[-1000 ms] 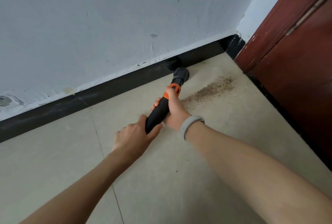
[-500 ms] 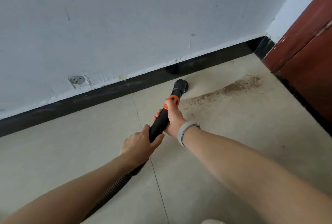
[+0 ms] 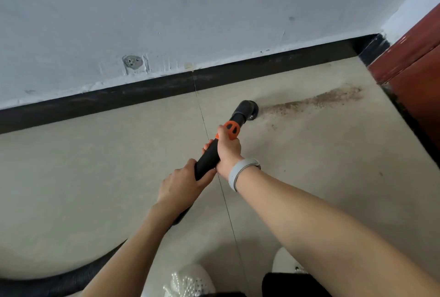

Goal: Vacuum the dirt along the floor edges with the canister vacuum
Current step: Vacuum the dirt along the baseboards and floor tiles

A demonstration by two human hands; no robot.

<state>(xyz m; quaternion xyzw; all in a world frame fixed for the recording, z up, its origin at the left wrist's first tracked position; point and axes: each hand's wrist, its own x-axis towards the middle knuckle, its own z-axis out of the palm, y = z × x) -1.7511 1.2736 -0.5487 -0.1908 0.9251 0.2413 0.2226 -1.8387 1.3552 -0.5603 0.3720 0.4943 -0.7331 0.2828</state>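
Both hands grip the black vacuum wand (image 3: 209,158). My right hand (image 3: 228,149) holds it just below the orange collar (image 3: 232,130); a grey wristband sits on that wrist. My left hand (image 3: 183,182) holds it lower down. The round black nozzle (image 3: 247,109) rests on the beige floor tile, touching the left end of a brown streak of dirt (image 3: 316,100) that runs right toward the corner. The ribbed black hose (image 3: 47,282) trails off to the lower left.
A black baseboard (image 3: 119,99) runs under the pale wall (image 3: 190,10). A dark red door (image 3: 419,75) stands at the right, near the dirt's far end. My white shoes (image 3: 190,280) are at the bottom edge. A patched hole (image 3: 132,62) marks the wall.
The nozzle has pulled back from the baseboard onto the open tile, at the left end of the dirt streak. The view has shifted left and back, showing the hose and shoes.
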